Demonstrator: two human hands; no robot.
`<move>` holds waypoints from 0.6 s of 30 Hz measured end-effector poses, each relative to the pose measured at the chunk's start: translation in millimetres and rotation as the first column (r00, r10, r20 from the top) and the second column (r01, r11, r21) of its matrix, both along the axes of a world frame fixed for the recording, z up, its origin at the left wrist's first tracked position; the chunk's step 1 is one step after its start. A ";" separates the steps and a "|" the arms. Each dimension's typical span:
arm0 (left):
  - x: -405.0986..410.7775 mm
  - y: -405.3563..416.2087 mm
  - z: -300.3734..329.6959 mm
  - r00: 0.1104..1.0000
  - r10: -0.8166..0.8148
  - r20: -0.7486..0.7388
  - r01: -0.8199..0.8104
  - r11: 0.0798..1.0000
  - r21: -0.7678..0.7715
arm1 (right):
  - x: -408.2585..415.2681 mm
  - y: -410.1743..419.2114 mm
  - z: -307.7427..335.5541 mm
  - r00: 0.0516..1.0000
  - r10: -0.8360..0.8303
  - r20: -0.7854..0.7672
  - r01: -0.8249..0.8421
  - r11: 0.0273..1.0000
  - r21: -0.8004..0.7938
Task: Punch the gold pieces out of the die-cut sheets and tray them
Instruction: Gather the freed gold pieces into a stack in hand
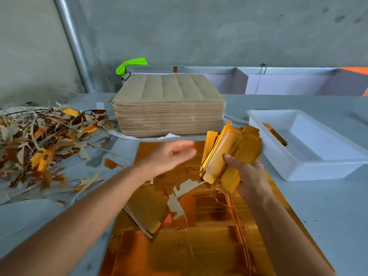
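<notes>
Grey wall behind, pale table (328, 212) under me, and away we go from the left: scrap pile (39, 140) heaped at the far left, brown and gold trimmings all tangled. Behind centre, tall stack of sheets (169, 108), brown side up, well back from my hands. Down the middle lies a gold sheet (179, 251) flat on the table, torn offcuts and a few brown-backed pieces scattered on its upper half. My left hand (171, 156) hovers over that sheet, fingers straight and loose, gripping nothing, a touch blurred. Just right of it, my right hand (249, 174) grips a thick bundle (231, 152) of punched gold pieces, fingers curled round its lower end, the bundle's long axis tilting up and away toward the stack. Now the bit that matters: the tray (338, 156) sits to the right, white, a single gold strip leaning inside its near-left wall, otherwise looking bare. Bundle and tray rim are near, not touching, and the right hand is plainly the closer one. I reckon the bundle wants turning so its length runs along the tray before it goes in.
</notes>
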State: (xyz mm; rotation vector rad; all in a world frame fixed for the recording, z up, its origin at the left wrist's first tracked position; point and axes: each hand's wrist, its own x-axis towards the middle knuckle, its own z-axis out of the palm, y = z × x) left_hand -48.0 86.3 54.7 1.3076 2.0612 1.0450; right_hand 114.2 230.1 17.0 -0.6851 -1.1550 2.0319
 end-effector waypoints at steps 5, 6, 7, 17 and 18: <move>23.4 12.2 -14.8 0.958 -0.160 -0.236 0.092 0.958 -0.272 | -1.8 -0.7 3.4 0.999 -0.042 -0.017 0.042 0.999 -0.011; 23.4 12.6 -17.2 0.956 -0.146 -0.255 0.080 0.964 -0.252 | -0.2 1.0 2.1 0.998 -0.068 0.005 0.068 0.998 -0.014; 22.3 11.8 -19.2 0.953 -0.137 -0.269 0.072 0.969 -0.237 | 2.5 3.7 0.4 0.995 -0.097 0.024 0.098 0.995 -0.031; 1.7 -16.8 -31.7 0.939 -0.168 -0.300 0.125 0.980 -0.156 | 22.4 28.6 -10.3 0.986 -0.154 0.070 0.163 0.975 -0.153; -8.2 -18.8 -32.6 0.931 0.006 -0.365 -0.045 0.994 -0.098 | 20.9 26.8 -10.7 0.990 -0.120 0.079 0.131 0.979 -0.156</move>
